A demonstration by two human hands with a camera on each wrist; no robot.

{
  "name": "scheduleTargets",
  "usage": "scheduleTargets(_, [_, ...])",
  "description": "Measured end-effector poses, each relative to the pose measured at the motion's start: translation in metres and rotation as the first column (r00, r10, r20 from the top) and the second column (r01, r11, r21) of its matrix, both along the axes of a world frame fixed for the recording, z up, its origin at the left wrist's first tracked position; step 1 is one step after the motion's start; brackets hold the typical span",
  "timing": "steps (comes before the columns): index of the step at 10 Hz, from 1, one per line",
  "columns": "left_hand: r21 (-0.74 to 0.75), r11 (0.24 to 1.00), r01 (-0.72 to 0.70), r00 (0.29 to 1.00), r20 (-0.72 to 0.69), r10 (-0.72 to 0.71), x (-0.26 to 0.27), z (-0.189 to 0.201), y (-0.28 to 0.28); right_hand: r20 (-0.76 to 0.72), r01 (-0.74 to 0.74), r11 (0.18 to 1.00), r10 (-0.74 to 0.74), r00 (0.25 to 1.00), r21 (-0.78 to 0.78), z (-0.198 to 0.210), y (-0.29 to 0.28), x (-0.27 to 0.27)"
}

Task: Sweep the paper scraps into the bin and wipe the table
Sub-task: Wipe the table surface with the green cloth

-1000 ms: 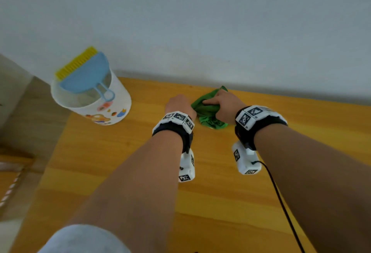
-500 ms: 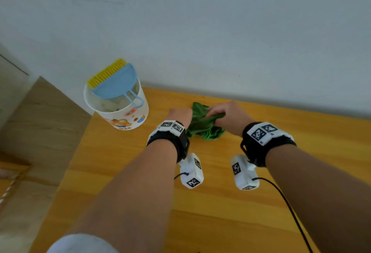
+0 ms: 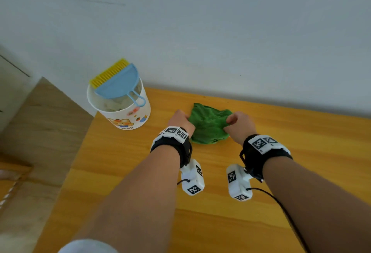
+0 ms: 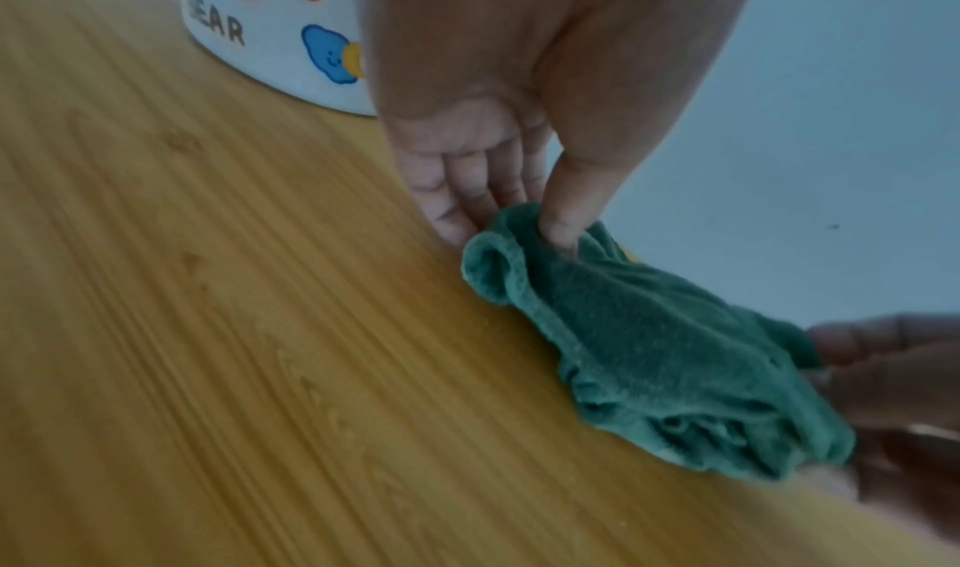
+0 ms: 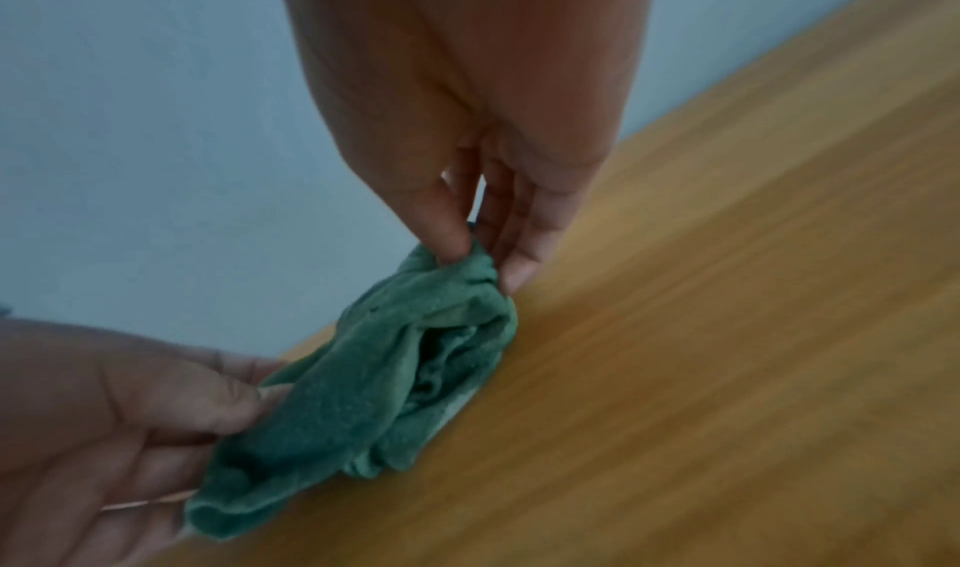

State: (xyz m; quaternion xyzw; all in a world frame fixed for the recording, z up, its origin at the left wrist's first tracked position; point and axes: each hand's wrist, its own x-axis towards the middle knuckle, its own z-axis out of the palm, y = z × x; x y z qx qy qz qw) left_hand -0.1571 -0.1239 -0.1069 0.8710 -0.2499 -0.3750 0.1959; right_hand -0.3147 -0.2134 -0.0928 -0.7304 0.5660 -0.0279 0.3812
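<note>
A crumpled green cloth [image 3: 208, 124] lies on the wooden table [image 3: 220, 222] near the wall, stretched between both hands. My left hand [image 3: 181, 121] pinches its left edge with thumb and fingers [image 4: 558, 223]. My right hand [image 3: 240, 125] pinches the right edge [image 5: 467, 255]. The cloth [image 4: 665, 354] hangs partly lifted, its lower folds touching the table; it also shows in the right wrist view [image 5: 374, 379]. The white bin [image 3: 122, 112] with cartoon bear print stands at the table's left corner, paper scraps inside it.
A blue dustpan [image 3: 120, 84] with a yellow brush [image 3: 109, 71] rests across the bin's rim. The pale wall [image 3: 200, 31] runs right behind the cloth. The table's left edge drops to a wooden floor [image 3: 36, 132]. Cables trail from the wrist cameras.
The two hands have moved apart, spreading the bunched cloth wider. The head view has shifted, so the bin appears further right and lower.
</note>
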Motion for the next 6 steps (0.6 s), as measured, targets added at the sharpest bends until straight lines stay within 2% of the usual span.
scheduleTargets(1, [-0.118, 0.993, -0.021, 0.995, 0.095, 0.032, 0.007, 0.012, 0.005, 0.087, 0.022, 0.999, -0.02, 0.996, -0.027, 0.011, -0.003, 0.013])
scheduleTargets(2, [-0.202, 0.977, -0.07, 0.988, 0.121, 0.096, 0.017, 0.02, 0.007, 0.085, 0.006, 0.998, 0.0, 0.996, -0.066, 0.018, -0.004, 0.024])
scheduleTargets(3, [-0.083, 0.996, -0.016, 0.991, 0.133, 0.027, 0.023, 0.022, 0.01, -0.092, -0.078, 0.996, 0.073, 0.993, -0.044, 0.023, 0.0, 0.027])
scheduleTargets(4, [0.049, 0.992, 0.114, 0.984, 0.132, -0.12, 0.023, 0.018, 0.009, -0.232, -0.179, 0.984, 0.169, 0.958, -0.022, 0.023, 0.004, 0.02])
scheduleTargets(6, [0.124, 0.952, 0.28, 0.911, 0.28, -0.304, 0.01, 0.024, -0.006, -0.255, -0.154, 0.988, 0.147, 0.956, -0.008, 0.032, -0.001, 0.0])
